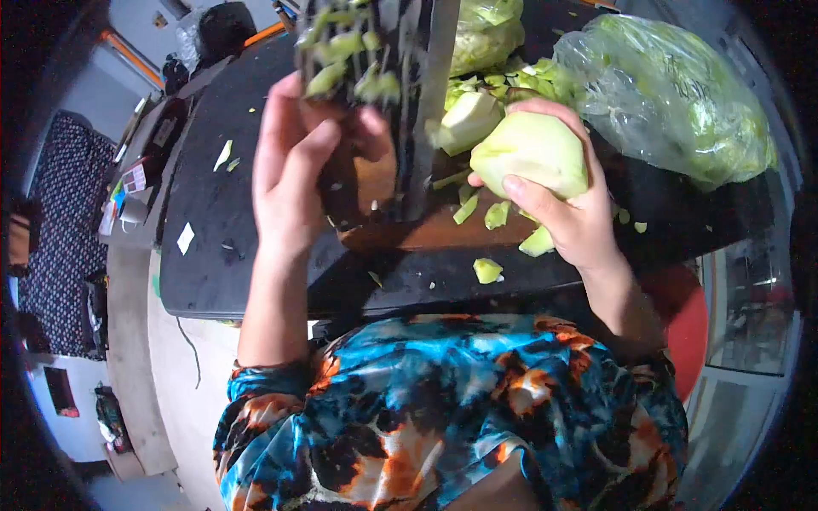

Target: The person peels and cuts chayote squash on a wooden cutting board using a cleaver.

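My left hand (294,170) is raised at the centre left, its fingers curled at a dark, flat, shiny object (413,111) blurred by motion. Green pieces (341,47) cling to the upper part of that object. What it is cannot be made out. My right hand (575,213) grips a large, pale green peeled vegetable (537,157), thumb in front and fingers behind. Just left of it lies another pale piece (469,122). Below both hands is a brown board (426,237), partly hidden, with green scraps (496,215) around it.
A clear plastic bag of green produce (669,102) lies at the right of the black table (217,281). Another bag (486,38) stands at the back. Loose peelings (223,155) and a white scrap (185,238) lie at the left. A red round surface (682,315) shows at lower right.
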Motion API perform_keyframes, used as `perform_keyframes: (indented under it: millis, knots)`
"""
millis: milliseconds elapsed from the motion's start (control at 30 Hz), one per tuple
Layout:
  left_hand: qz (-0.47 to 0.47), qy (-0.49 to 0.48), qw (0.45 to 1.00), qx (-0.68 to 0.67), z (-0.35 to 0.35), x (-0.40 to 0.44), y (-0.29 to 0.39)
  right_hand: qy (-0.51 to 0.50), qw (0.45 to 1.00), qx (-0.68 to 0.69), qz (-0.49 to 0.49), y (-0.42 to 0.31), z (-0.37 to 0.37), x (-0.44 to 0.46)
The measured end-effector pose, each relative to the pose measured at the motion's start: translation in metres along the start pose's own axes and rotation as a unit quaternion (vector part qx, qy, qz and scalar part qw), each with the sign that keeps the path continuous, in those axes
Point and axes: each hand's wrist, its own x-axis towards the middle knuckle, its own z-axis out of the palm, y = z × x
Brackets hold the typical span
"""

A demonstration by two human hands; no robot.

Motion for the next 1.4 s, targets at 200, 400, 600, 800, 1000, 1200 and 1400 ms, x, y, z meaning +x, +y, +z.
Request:
perform_keyframes:
  millis: [200, 400, 600, 800, 1000, 1200, 1400]
  knots:
    - [0.012, -0.055, 0.986, 0.155, -0.01, -0.016, 0.019, -0.069, 0.997, -0.006, -0.022, 0.008, -0.002, 0.0]
    - [0.02, -0.069, 0.975, 0.211, -0.007, -0.017, 0.02, -0.073, 0.995, 0.062, 0.012, 0.005, 0.002, -0.005]
    - [0.041, -0.065, 0.969, 0.234, -0.012, -0.016, 0.015, -0.054, 0.994, 0.088, 0.04, 0.002, 0.003, -0.007]
    - [0.015, -0.155, 0.943, 0.294, -0.004, -0.009, 0.031, -0.07, 0.991, -0.01, 0.116, -0.008, 0.0, -0.004]
    - [0.038, -0.183, 0.928, 0.323, 0.0, -0.004, 0.03, -0.085, 0.983, -0.003, 0.161, -0.008, -0.003, -0.002]
    - [-0.148, -0.272, 0.886, 0.345, -0.002, 0.005, 0.047, -0.104, 0.982, -0.019, 0.156, -0.005, 0.0, -0.005]
    - [-0.062, -0.238, 0.89, 0.384, 0.007, 0.004, 0.034, -0.059, 0.974, 0.05, 0.211, 0.0, -0.002, -0.001]
